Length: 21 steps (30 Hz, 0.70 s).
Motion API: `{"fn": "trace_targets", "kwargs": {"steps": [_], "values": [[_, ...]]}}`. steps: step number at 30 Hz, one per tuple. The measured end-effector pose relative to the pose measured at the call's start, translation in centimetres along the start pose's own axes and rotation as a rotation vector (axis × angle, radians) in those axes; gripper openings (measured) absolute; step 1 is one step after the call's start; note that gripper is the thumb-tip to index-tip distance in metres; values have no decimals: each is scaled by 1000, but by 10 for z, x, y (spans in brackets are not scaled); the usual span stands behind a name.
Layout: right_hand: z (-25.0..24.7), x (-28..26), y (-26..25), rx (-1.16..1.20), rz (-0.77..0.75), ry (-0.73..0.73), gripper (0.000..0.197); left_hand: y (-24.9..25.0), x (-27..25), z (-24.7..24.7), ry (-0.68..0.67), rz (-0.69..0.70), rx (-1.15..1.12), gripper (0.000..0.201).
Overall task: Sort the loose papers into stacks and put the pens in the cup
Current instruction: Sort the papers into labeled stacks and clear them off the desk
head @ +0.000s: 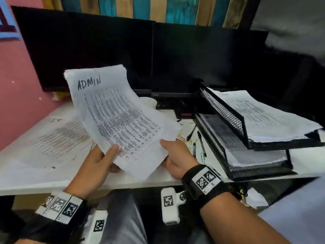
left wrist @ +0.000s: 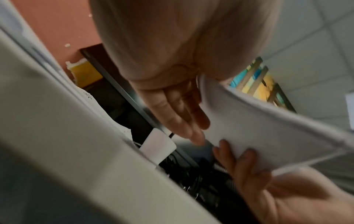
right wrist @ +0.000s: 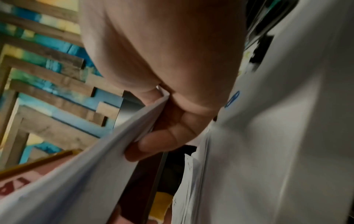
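Item: sheaf of printed papers [head: 116,118] headed "ADMIN", centre of the head view, raised off the white tabletop [head: 24,180] and tilted up toward the upper left

Left hand [head: 98,162]: grip holding the sheaf's lower left edge, thumb on the printed face, fingers [left wrist: 193,112] underneath

Right hand [head: 175,157]: grip holding the lower right corner, thumb on top, fingers [right wrist: 153,145] curled beneath; the sheaf fans up and away from both grips

Sheet marked "IT" [head: 59,138]: flat on the tabletop, left of centre, partly under the raised sheaf

Pens [head: 201,143]: black, loose on the tabletop right of the right hand, among yellow paper clips [head: 182,138]

Mesh trays [head: 226,118]: two black tiers at right of frame, each loaded with paper

Monitors [head: 105,53]: dark, across the upper frame

Cup: white rim [head: 151,101] only, behind the sheaf
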State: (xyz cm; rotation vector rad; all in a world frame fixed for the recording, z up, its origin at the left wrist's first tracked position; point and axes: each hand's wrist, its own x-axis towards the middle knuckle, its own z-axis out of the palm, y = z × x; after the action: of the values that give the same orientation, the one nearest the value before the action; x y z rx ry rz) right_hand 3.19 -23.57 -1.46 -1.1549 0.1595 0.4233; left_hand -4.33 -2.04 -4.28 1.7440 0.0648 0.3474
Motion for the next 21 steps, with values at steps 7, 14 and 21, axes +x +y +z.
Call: {"fn": "trace_targets", "kwargs": {"steps": [7,14,21], "values": [[-77,-24,-21,-9,39,204,15,-33,-3,2,-103,9,99,28],[-160,-59,-30,149,-12,302,32,-33,8,0,-119,-22,124,6],[-211,-84,-54,237,-61,421,23,-65,26,-1,-109,-39,149,23]]}}
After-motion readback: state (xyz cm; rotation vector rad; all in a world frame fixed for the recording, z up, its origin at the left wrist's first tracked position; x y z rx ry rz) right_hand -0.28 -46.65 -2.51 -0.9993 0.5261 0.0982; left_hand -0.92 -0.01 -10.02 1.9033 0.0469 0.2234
